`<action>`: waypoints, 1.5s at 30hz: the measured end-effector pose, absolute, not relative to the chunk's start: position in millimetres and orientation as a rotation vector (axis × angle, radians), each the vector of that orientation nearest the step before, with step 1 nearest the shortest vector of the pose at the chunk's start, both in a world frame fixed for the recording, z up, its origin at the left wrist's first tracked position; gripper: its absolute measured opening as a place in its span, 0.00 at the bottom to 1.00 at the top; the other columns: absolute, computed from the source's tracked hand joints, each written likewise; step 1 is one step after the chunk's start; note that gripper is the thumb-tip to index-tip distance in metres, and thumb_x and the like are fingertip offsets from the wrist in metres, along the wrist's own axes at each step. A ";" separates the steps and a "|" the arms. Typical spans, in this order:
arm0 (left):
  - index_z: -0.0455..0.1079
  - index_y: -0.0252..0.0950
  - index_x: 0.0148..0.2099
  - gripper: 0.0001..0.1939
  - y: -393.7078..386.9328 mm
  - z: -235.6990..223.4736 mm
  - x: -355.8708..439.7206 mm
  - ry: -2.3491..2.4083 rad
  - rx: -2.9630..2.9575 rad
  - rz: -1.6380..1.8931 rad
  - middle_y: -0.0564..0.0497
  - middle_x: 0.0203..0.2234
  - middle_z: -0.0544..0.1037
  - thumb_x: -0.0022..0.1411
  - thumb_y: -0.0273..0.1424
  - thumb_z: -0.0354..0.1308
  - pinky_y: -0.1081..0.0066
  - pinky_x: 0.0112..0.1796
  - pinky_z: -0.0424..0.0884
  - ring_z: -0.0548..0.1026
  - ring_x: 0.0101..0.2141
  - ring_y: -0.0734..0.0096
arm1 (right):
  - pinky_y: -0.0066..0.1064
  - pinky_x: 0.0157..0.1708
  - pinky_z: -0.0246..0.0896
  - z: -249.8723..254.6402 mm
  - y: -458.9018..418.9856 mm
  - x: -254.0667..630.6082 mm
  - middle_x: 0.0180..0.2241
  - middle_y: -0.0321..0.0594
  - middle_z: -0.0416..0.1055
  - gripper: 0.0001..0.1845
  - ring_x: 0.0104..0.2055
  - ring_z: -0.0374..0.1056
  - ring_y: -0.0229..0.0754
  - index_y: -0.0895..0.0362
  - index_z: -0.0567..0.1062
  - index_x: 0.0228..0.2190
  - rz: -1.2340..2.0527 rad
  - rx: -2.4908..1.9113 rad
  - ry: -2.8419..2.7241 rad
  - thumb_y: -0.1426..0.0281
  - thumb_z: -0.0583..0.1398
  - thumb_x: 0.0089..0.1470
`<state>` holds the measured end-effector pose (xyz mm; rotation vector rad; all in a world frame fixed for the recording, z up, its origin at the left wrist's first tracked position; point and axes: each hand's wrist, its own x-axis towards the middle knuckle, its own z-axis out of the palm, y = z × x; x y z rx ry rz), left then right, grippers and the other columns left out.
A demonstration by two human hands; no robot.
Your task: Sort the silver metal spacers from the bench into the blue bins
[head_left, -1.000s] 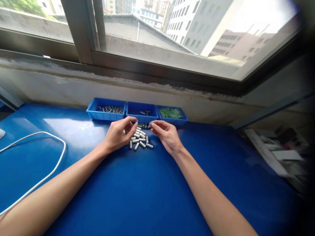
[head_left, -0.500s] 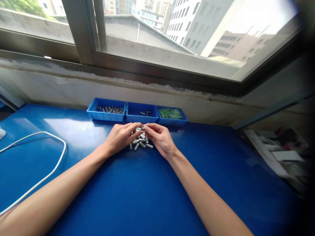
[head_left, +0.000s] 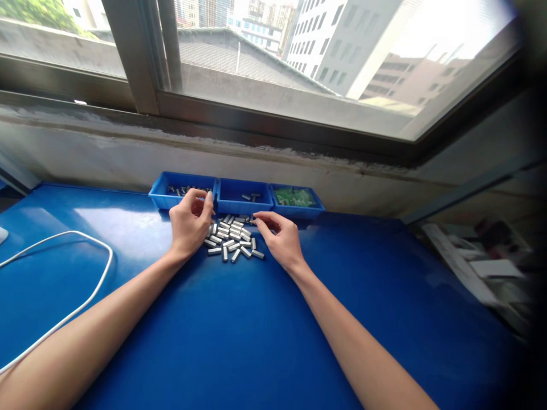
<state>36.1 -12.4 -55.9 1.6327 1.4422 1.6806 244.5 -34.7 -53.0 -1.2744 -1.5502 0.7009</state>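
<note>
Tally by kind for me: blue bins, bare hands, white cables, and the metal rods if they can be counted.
Left bin, middle bin, right bin: 3
Left hand, right hand: 2
White cable: 1
Total: 6
Metal rods: too crowded to count surely; left out.

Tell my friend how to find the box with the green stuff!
Under the big window is a blue table with three blue bins along its far side. Look at the right-end bin: only that one shows green pieces.
</note>
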 end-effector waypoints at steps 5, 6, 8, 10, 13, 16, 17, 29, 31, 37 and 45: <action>0.73 0.37 0.32 0.13 -14.4 -55.0 36.3 1.551 1.868 1.652 0.54 0.22 0.76 0.68 0.39 0.57 0.74 0.28 0.67 0.71 0.23 0.74 | 0.34 0.37 0.68 -55.5 -35.8 242.9 0.37 0.39 0.81 0.08 0.33 0.73 0.42 0.54 0.82 0.37 0.531 -1.294 -1.694 0.68 0.62 0.58; 0.73 0.36 0.32 0.14 -15.1 -53.1 34.9 1.562 1.936 1.629 0.53 0.23 0.77 0.68 0.38 0.57 0.73 0.30 0.67 0.72 0.23 0.73 | 0.33 0.37 0.68 -55.6 -35.9 242.7 0.37 0.39 0.81 0.09 0.33 0.73 0.42 0.54 0.82 0.36 0.520 -1.292 -1.699 0.68 0.61 0.58; 0.75 0.36 0.32 0.14 -15.3 -46.8 29.5 1.577 2.099 1.502 0.52 0.25 0.78 0.67 0.37 0.56 0.72 0.33 0.68 0.73 0.25 0.72 | 0.33 0.37 0.67 -55.8 -36.0 242.5 0.37 0.39 0.81 0.09 0.33 0.74 0.42 0.55 0.82 0.36 0.515 -1.286 -1.692 0.69 0.61 0.58; 0.78 0.36 0.35 0.13 -13.2 -38.5 21.6 1.579 2.295 1.222 0.51 0.27 0.79 0.67 0.36 0.56 0.71 0.35 0.68 0.74 0.28 0.70 | 0.32 0.36 0.67 -56.0 -36.0 242.5 0.36 0.39 0.81 0.09 0.33 0.74 0.42 0.55 0.82 0.36 0.522 -1.282 -1.680 0.69 0.60 0.58; 0.81 0.38 0.42 0.13 -7.1 -27.7 10.2 1.469 2.514 0.732 0.49 0.37 0.82 0.66 0.35 0.56 0.69 0.36 0.69 0.78 0.35 0.64 | 0.31 0.36 0.67 -56.2 -36.2 242.7 0.36 0.38 0.81 0.09 0.33 0.73 0.41 0.55 0.82 0.36 0.544 -1.278 -1.670 0.69 0.60 0.58; 0.81 0.41 0.47 0.14 -2.3 -22.9 5.6 1.365 2.611 0.423 0.49 0.44 0.82 0.66 0.32 0.54 0.68 0.39 0.71 0.79 0.42 0.59 | 0.32 0.35 0.67 -56.7 -36.0 243.2 0.36 0.38 0.81 0.09 0.33 0.74 0.41 0.55 0.82 0.36 0.564 -1.278 -1.664 0.68 0.61 0.58; 0.81 0.41 0.48 0.15 -1.7 -22.3 5.7 1.360 2.621 0.370 0.49 0.45 0.82 0.67 0.31 0.53 0.68 0.40 0.71 0.79 0.44 0.58 | 0.32 0.35 0.67 -57.0 -35.9 243.5 0.36 0.38 0.81 0.09 0.33 0.74 0.41 0.55 0.82 0.36 0.570 -1.277 -1.663 0.68 0.61 0.58; 0.81 0.40 0.47 0.17 -11.5 -16.1 23.0 1.611 2.556 0.277 0.43 0.43 0.83 0.64 0.29 0.51 0.60 0.41 0.74 0.80 0.46 0.45 | 0.34 0.37 0.70 -61.5 -32.9 246.0 0.36 0.39 0.81 0.09 0.35 0.76 0.44 0.54 0.81 0.38 0.659 -1.274 -1.624 0.66 0.62 0.58; 0.81 0.40 0.47 0.17 -14.2 -15.5 26.8 1.657 2.547 0.282 0.43 0.41 0.83 0.63 0.29 0.52 0.59 0.40 0.74 0.80 0.45 0.44 | 0.35 0.38 0.71 -62.6 -32.6 246.3 0.36 0.40 0.81 0.09 0.36 0.77 0.45 0.54 0.81 0.38 0.676 -1.273 -1.614 0.65 0.61 0.59; 0.79 0.42 0.43 0.13 -16.3 -16.0 29.6 1.722 2.463 0.325 0.45 0.37 0.82 0.61 0.30 0.54 0.61 0.36 0.72 0.80 0.41 0.47 | 0.36 0.38 0.73 -63.4 -32.1 245.9 0.37 0.40 0.81 0.09 0.37 0.77 0.46 0.54 0.81 0.38 0.692 -1.272 -1.606 0.64 0.61 0.59; 0.77 0.38 0.34 0.07 -13.1 -16.2 27.7 1.640 2.436 0.600 0.48 0.30 0.81 0.56 0.28 0.57 0.67 0.35 0.70 0.79 0.35 0.58 | 0.36 0.38 0.73 -63.6 -31.9 246.1 0.37 0.40 0.81 0.10 0.37 0.77 0.46 0.54 0.81 0.39 0.707 -1.270 -1.599 0.65 0.61 0.59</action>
